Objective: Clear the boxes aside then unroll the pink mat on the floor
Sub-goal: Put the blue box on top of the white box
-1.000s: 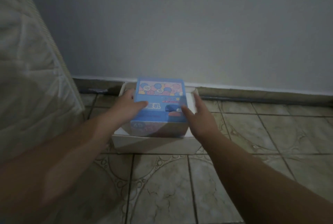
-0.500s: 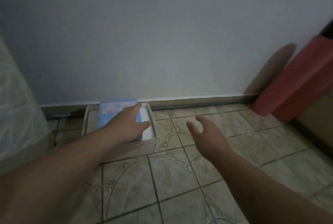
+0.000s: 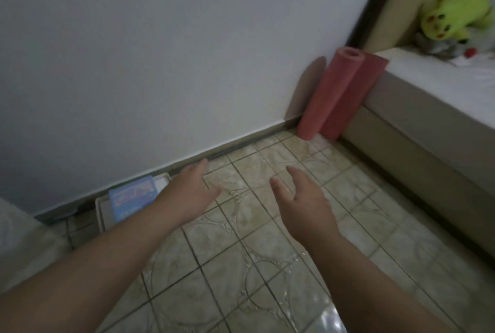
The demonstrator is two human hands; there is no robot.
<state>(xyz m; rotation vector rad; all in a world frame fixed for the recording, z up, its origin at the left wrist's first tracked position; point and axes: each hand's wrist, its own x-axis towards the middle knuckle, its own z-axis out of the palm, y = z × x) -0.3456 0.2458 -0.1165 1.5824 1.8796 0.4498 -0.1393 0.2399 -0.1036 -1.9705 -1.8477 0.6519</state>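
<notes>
A blue box (image 3: 132,197) lies on a white box (image 3: 103,209) against the skirting at the left, partly hidden behind my left forearm. The rolled pink mat (image 3: 336,94) stands tilted in the corner between the wall and the bed. My left hand (image 3: 194,188) hovers over the tiles just right of the boxes, fingers apart, holding nothing. My right hand (image 3: 301,201) is beside it, also empty with fingers spread. Both hands are well short of the mat.
A bed (image 3: 434,107) with a beige base runs along the right side, with a yellow plush toy (image 3: 455,15) on it. A light quilted surface (image 3: 16,239) sits at the far left. Patterned floor tiles (image 3: 262,252) stretch between them.
Both hands have let go of the blue box and moved right. My view has swung right, bringing the pink mat and the bed fully into sight.
</notes>
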